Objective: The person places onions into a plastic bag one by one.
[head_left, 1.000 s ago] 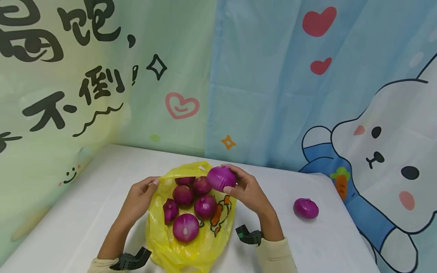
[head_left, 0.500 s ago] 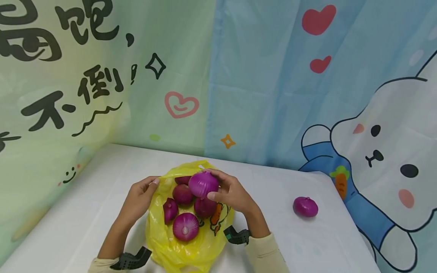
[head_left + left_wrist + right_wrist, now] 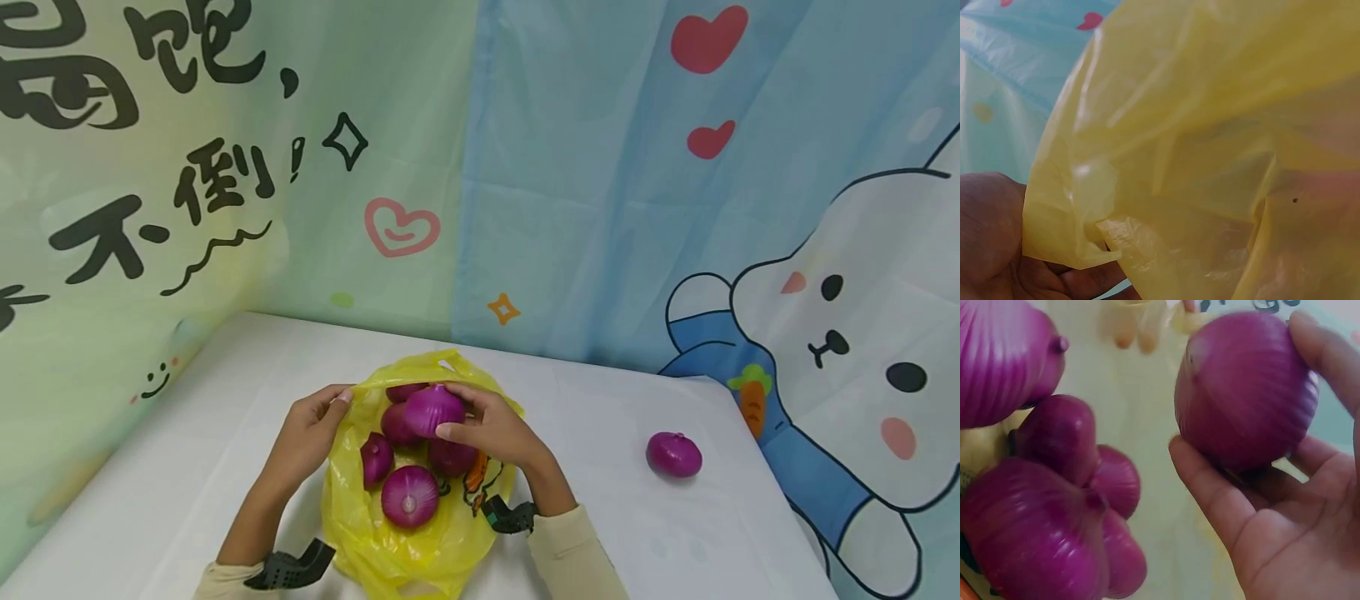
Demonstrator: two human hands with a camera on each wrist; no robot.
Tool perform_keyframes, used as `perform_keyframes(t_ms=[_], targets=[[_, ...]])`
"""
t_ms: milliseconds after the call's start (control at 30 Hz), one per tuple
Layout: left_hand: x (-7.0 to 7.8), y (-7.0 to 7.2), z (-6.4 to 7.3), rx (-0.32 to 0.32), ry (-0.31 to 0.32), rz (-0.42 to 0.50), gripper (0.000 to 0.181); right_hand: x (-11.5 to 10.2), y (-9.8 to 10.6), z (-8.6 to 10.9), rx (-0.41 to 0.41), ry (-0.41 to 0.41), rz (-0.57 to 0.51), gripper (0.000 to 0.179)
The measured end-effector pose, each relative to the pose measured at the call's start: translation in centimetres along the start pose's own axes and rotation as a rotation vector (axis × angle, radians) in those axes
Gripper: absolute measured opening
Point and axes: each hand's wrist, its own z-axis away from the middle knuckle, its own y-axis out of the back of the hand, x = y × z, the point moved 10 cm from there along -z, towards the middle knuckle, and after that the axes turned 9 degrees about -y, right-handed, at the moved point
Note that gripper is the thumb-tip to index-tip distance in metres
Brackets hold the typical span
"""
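A yellow plastic bag (image 3: 450, 546) lies with its mouth spread, several red onions inside, one of them an onion (image 3: 409, 497) near the front. The left hand (image 3: 311, 425) pinches the bag's left rim between thumb and fingers; in the left wrist view the thin yellow film (image 3: 1166, 156) hides most of that hand (image 3: 991, 231). With curled fingers and thumb the right hand (image 3: 498, 425) holds a purple-red onion (image 3: 435, 410) over the bag's opening. In the right wrist view that onion (image 3: 1247, 390) is apart from the other onions (image 3: 1035, 531) at left.
A single red onion (image 3: 674, 455) sits on the white table (image 3: 600, 500), right of the bag. Behind the table hangs a printed curtain (image 3: 555, 208) with a rabbit and hearts. A dark camera mount (image 3: 291, 567) is strapped to the left wrist.
The right hand has carried its onion left and slightly down, from the bag's right rim to over the onions inside. The left hand keeps its hold on the rim.
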Motion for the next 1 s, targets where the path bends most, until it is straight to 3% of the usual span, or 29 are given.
perform_keyframes(t_ms=[233, 500, 767, 1000], targets=[[-0.1, 0.1, 0.1, 0.003, 0.006, 0.002, 0.042, 1.0, 0.4, -1.3, 0.087, -0.032, 0.052, 0.072], [-0.1, -0.1, -0.1, -0.008, -0.010, 0.023, 0.040, 2.1, 0.5, -2.8, 0.140, -0.106, 0.106, 0.060], [0.0, 0.0, -0.1, -0.005, -0.011, 0.011, 0.040, 0.0, 0.2, -2.3, 0.205, -0.135, 0.116, 0.053], [0.1, 0.1, -0.1, 0.000, -0.005, 0.002, 0.039, 3.7, 0.7, -3.6, 0.228, -0.175, 0.090, 0.056]])
